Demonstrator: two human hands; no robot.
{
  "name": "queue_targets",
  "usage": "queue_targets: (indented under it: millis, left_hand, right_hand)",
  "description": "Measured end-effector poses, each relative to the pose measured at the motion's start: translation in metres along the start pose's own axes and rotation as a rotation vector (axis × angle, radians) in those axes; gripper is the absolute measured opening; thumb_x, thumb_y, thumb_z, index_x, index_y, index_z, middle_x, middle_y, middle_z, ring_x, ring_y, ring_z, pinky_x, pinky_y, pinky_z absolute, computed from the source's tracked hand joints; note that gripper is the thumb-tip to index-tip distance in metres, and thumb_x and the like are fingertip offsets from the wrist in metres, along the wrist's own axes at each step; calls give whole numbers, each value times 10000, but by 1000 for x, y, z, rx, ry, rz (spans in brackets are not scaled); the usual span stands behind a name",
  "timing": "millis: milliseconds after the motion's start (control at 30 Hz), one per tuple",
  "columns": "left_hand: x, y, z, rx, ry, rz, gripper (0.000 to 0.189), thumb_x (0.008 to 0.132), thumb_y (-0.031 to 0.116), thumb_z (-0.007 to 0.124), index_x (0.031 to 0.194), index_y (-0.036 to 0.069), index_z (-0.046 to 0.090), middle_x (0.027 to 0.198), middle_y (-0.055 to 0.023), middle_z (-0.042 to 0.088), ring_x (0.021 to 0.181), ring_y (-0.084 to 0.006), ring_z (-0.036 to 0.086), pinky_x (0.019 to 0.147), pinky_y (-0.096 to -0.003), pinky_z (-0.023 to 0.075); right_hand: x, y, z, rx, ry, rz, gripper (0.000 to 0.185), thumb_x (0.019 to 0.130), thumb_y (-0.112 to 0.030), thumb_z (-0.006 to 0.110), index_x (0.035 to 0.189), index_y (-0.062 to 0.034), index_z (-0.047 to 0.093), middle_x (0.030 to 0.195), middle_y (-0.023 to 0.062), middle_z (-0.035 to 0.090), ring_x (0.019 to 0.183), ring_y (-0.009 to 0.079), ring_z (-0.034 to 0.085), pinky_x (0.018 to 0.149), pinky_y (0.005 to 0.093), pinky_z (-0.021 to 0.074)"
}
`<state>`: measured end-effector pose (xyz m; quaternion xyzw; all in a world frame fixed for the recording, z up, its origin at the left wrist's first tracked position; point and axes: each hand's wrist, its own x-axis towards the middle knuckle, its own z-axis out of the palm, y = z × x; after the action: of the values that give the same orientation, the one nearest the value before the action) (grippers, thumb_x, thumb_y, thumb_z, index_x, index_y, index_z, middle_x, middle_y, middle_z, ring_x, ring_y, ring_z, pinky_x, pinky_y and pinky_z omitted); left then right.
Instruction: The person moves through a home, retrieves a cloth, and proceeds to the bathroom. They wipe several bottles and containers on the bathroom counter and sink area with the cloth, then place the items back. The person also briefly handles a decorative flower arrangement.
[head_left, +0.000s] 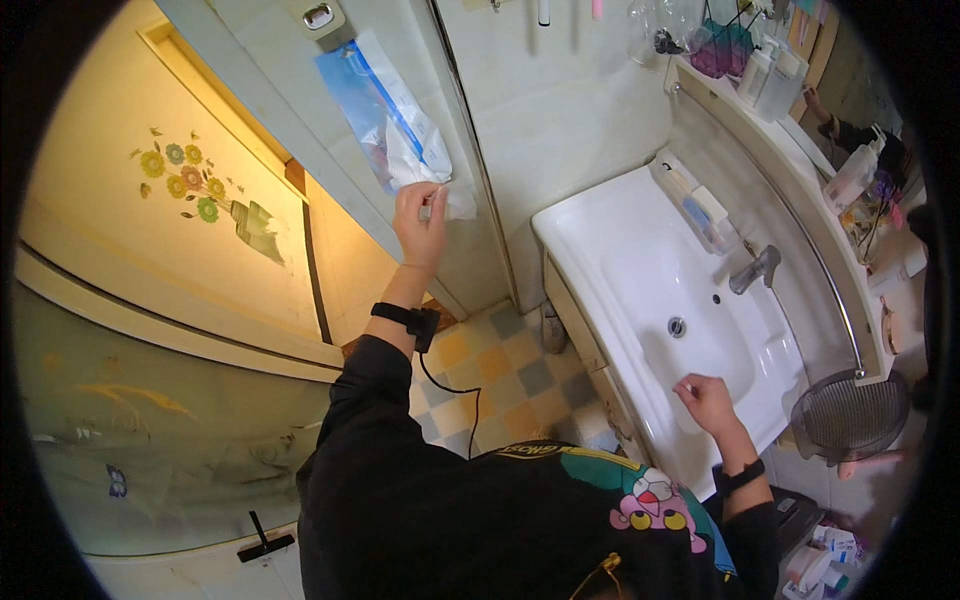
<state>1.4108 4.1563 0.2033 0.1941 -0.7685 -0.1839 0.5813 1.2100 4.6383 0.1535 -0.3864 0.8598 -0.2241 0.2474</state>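
My left hand (420, 225) is raised to the wall at the upper middle. Its thumb and fingers pinch a white tissue (459, 204) at the lower end of a blue and white plastic tissue pack (382, 112) hanging on the wall. Over the front part of the white washbasin (600, 217) is my right hand (706, 405), its fingers curled together; nothing shows in them. A black strap circles each wrist, and a cable hangs from the left one. The basin's drain (676, 327) and grey faucet (754, 270) lie beyond the right hand.
A clear tray (697, 206) with a brush and soap-like bar sits on the basin's back rim. Pump bottles (780, 82) line the curved shelf (795, 172) at right. A grey mesh basket (849, 416) hangs below it. At left is a door with flower stickers (184, 176).
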Motion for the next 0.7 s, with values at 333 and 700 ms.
queue_targets:
  millis: [333, 700]
  left_hand:
    - [22, 23, -30, -21, -131, -154, 79, 826, 69, 697, 874, 26, 652, 901, -36, 588, 752, -106, 552, 668, -221, 466]
    - [63, 2, -56, -259, -502, -81, 137, 803, 51, 701, 909, 7, 628, 936, -85, 609, 823, -190, 617, 699, -273, 507]
  right_hand:
    - [80, -126, 38, 208, 13, -424, 204, 753, -55, 625, 956, -69, 633, 923, 127, 605, 751, 257, 618, 684, 343, 501]
    - [222, -343, 80, 429, 556, -728, 213, 833, -158, 653, 997, -35, 596, 971, 171, 603, 857, 370, 585, 742, 409, 480]
